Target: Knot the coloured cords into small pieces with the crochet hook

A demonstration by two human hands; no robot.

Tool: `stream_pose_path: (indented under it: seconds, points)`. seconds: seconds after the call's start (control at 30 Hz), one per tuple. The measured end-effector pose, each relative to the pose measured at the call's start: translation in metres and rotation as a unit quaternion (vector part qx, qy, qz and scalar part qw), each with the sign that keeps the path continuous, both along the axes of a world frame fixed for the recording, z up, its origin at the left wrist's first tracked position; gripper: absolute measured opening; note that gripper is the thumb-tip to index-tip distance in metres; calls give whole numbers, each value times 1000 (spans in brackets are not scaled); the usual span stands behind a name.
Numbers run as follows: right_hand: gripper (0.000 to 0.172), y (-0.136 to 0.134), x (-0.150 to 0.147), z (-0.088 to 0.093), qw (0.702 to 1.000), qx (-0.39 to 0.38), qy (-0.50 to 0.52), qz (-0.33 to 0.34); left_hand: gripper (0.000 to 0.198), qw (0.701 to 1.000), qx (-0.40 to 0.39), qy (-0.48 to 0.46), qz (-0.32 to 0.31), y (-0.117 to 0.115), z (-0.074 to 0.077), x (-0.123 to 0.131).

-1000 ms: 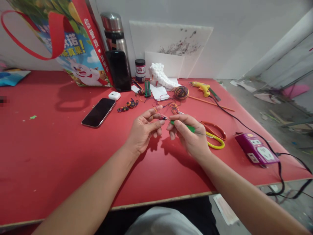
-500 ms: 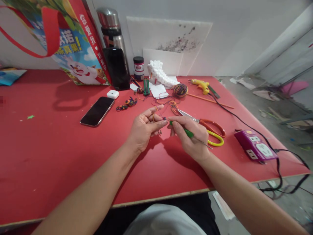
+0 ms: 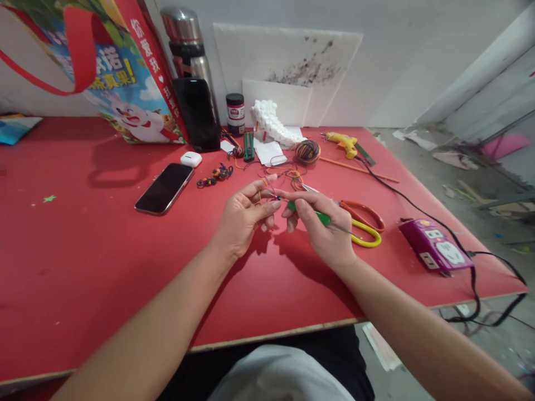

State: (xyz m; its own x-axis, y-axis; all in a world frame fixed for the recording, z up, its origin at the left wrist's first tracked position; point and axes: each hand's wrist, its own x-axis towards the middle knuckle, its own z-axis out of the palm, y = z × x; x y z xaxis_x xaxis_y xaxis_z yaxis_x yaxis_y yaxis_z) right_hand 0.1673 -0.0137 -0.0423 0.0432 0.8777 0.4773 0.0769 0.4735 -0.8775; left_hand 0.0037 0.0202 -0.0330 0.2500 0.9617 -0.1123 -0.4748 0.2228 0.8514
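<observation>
Compared with half a second ago, the right hand (image 3: 326,225) now stretches its forefinger forward past the green handle of a thin metal tool (image 3: 321,217), its grip closed around that handle. The left hand (image 3: 242,220) pinches a small dark yarn piece (image 3: 277,198) between thumb and fingers, near centre on the close side of the yarn ball (image 3: 308,151); the finger seems to steady the stitching, though whether the tip is through a loop I cannot tell.
</observation>
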Motion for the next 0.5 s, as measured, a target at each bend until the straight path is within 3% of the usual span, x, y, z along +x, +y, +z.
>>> stream_pose_path:
  seconds: [0.17, 0.37, 0.5]
  points:
    - [9, 0, 0, 0, 998, -39, 46, 17, 56, 1000, -12, -5, 18, 1, -1, 0]
    - [20, 6, 4, -8, 983, -100, 139, 61, 55, 1000, -9, -20, 6, 1, 0, 1]
    - [21, 7, 6, -9, 976, -124, 150, 100, 54, 1000, -7, -14, 3, 0, 2, 0]
